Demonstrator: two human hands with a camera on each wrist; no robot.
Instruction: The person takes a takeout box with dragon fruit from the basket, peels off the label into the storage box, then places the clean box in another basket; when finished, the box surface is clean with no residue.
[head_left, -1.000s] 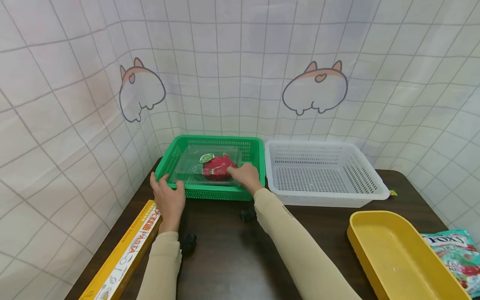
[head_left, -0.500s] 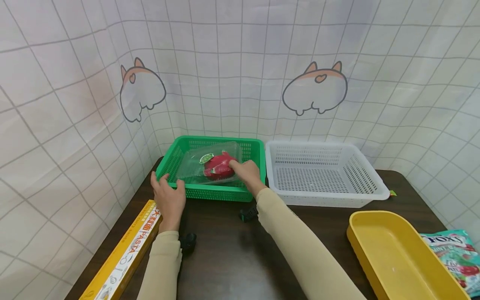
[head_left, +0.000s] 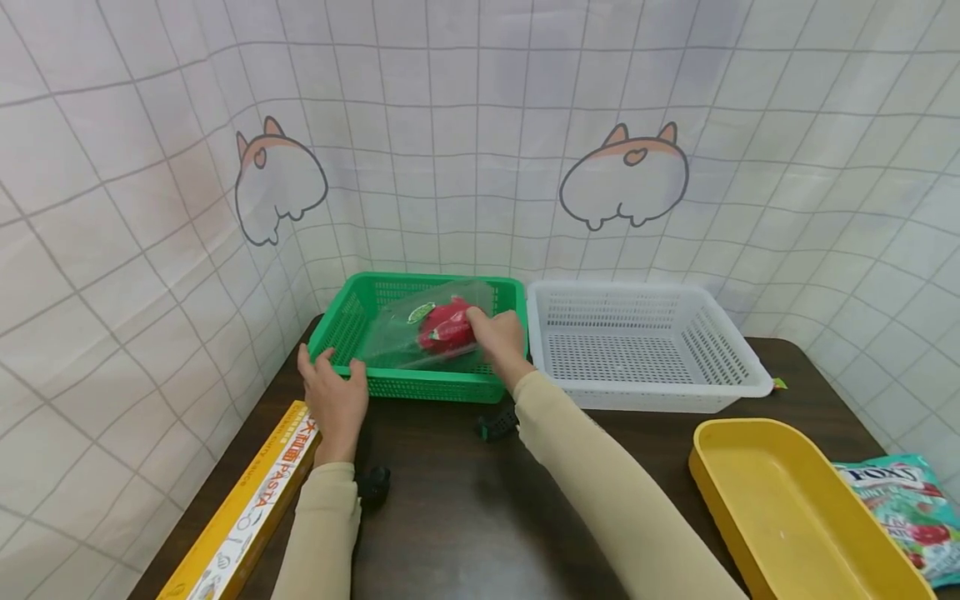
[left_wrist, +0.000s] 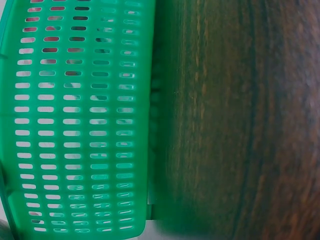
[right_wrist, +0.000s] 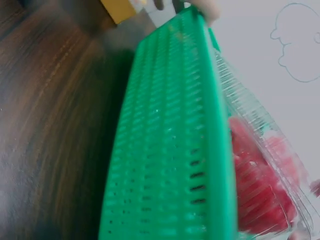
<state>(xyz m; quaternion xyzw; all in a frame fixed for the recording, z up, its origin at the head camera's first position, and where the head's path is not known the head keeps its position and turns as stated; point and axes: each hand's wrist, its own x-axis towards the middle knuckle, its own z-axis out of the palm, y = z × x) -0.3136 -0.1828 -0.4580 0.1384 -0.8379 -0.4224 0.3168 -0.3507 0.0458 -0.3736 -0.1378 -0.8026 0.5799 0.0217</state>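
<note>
A clear plastic clamshell box (head_left: 393,340) with a red dragon fruit (head_left: 444,329) in it and a green sticker on it lies tilted within the green basket (head_left: 431,386). My right hand (head_left: 501,340) grips the box's right end, thumb on top, and that end is raised. In the right wrist view the box (right_wrist: 250,92) slants above the basket's rim, the red fruit (right_wrist: 257,192) showing through. My left hand (head_left: 337,408) holds the basket's front left corner, fingers at the rim. From the left wrist, mostly the basket's slotted wall (left_wrist: 75,120) appears.
To the right of the green basket stands a white basket (head_left: 637,396). A yellow tray (head_left: 780,483) lies nearer on the right, beside a bag of Fox's sweets (head_left: 903,508). A long yellow pasta box (head_left: 243,508) lies along the left edge of the dark table (head_left: 450,500).
My right hand has lifted the right end of the clamshell box and shifted it slightly right and up, so the box now tilts. My left hand stays at the basket corner.
</note>
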